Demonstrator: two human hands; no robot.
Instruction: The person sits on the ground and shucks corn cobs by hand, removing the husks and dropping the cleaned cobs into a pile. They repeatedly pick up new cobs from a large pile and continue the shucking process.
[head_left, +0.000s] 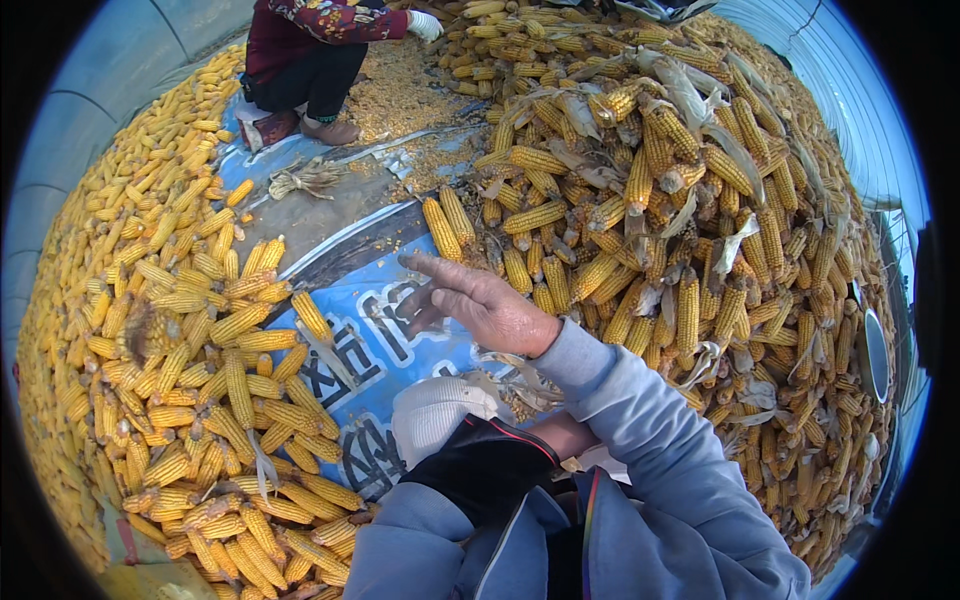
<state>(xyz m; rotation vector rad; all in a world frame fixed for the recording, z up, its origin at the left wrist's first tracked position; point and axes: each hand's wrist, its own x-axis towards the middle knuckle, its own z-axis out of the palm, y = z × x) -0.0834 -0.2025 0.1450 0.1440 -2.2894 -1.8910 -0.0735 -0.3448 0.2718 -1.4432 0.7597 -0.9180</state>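
My right hand (484, 304) is held out bare over the blue printed sheet (360, 420), its fingers apart and pointing left, nothing in it. Of my left arm, the black cuff and a bit of bare wrist (566, 435) show; the hand is hidden beneath my right sleeve. A blurred corn cob (146, 330) hangs over the pile of clean yellow cobs (180, 390) on the left. Two cobs (442, 229) lie just beyond my right fingertips, beside the rougher heap of cobs with dry husks (660, 187). A white ribbed fabric thing (442, 416) lies below my right hand.
Across the sheet a person in a white glove (425, 26) sits low beside the husk heap, one foot on the sheet. Loose kernels (405, 90) cover the ground there. A bundle of dry husks (306, 180) lies on the grey sheet. A round-rimmed object (875, 356) stands at the right edge.
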